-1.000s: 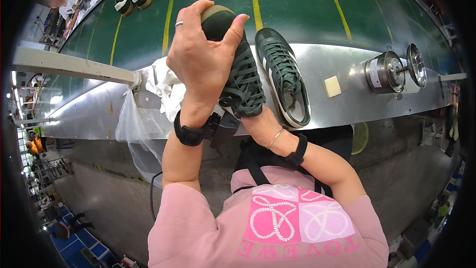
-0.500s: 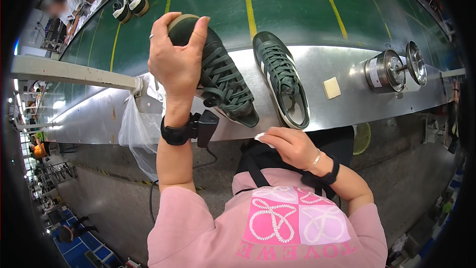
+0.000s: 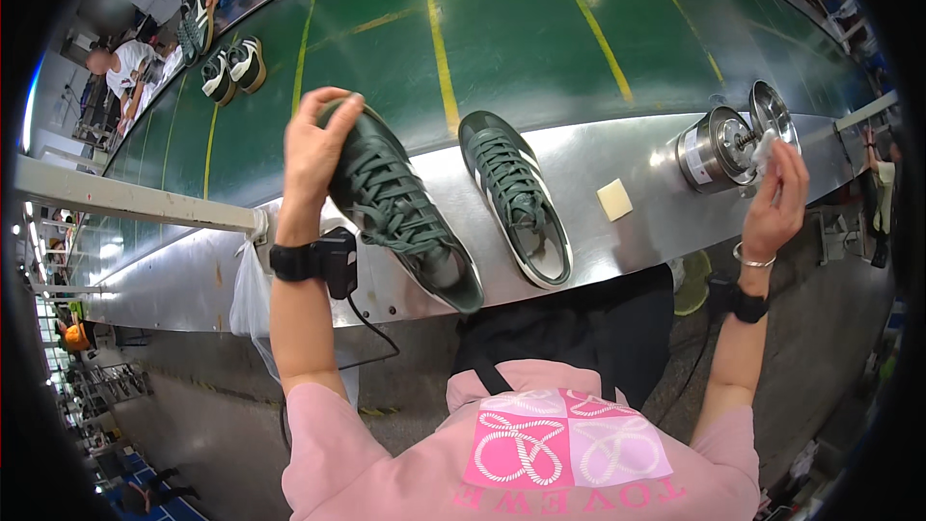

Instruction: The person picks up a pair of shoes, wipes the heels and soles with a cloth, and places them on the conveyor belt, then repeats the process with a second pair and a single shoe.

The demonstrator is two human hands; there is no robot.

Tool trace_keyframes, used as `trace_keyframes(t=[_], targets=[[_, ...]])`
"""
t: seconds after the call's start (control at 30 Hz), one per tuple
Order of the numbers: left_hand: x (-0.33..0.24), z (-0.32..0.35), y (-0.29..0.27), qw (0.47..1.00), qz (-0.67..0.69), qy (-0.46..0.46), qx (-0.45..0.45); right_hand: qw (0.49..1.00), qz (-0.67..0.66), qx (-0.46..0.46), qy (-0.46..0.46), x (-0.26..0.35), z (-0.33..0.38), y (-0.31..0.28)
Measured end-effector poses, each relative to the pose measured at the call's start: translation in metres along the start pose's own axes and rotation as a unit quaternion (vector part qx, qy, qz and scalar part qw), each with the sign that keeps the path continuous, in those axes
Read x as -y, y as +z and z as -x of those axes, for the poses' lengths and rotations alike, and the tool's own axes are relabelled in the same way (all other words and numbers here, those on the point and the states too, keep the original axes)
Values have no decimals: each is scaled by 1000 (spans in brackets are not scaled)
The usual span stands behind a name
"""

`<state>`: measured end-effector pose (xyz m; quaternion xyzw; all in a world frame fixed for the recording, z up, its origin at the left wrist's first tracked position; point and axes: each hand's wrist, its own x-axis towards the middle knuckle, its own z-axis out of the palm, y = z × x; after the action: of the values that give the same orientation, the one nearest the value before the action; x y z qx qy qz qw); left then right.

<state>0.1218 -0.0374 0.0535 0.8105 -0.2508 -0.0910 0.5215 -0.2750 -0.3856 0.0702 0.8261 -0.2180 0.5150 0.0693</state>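
Note:
My left hand (image 3: 315, 147) grips the toe end of a dark green sneaker (image 3: 391, 198) with white side stripes and green laces. The heel of that shoe points toward me. To its right a matching sneaker (image 3: 512, 195) rests on the metal ledge, toe away from me. Pinched in the fingers of my right hand (image 3: 777, 201) is a small white cloth (image 3: 765, 149). That hand is at the near right side of a round steel pot (image 3: 711, 150), whose lid (image 3: 773, 111) stands tilted open on the right.
A pale yellow square block (image 3: 613, 200) lies on the metal ledge (image 3: 632, 150). Beyond runs a green conveyor belt (image 3: 521, 48) with yellow lines. Another pair of sneakers (image 3: 234, 70) sits far left, near co-workers. A white rail (image 3: 135, 193) and a plastic bag (image 3: 253, 294) are at left.
My right hand has moved from near my body out right to the steel pot, cloth in its fingers. The held sneaker is lower in view. A co-worker with another shoe shows more at far left.

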Motion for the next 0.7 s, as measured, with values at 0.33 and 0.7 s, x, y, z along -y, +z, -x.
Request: trace_keyframes(t=[0.33,0.7], targets=[[87,37,37,952,-181,48,241,979,35,137,149,-123,-15,17],[28,133,32,989,-77,-10,124,891,-307,332,27,89,61,65]])
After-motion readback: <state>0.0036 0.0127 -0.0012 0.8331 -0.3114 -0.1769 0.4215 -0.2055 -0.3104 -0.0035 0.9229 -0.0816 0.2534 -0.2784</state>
